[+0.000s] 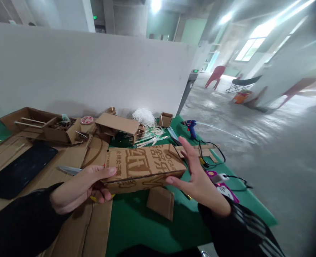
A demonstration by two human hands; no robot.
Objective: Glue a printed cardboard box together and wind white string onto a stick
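Observation:
My left hand [80, 187] grips the left end of a brown printed cardboard box piece [144, 166], thumb on top, fingers curled under it. The same hand seems to hold something yellow under the fingers and a metal blade [68, 170] sticks out to the left behind it. My right hand [197, 175] is at the box's right end with fingers stretched and spread, the fingertips touching its lower right edge. The box hangs above a green table [136, 221]. A small cardboard scrap [160, 202] lies just below it.
Flat cardboard sheets [74, 228] and a black board [18, 171] cover the left. Open cardboard boxes [40, 126], sticks and a white string bundle [144, 116] stand at the back by a white wall. A blue glue gun [190, 125], cables and a charger [219, 177] lie right, near the table edge.

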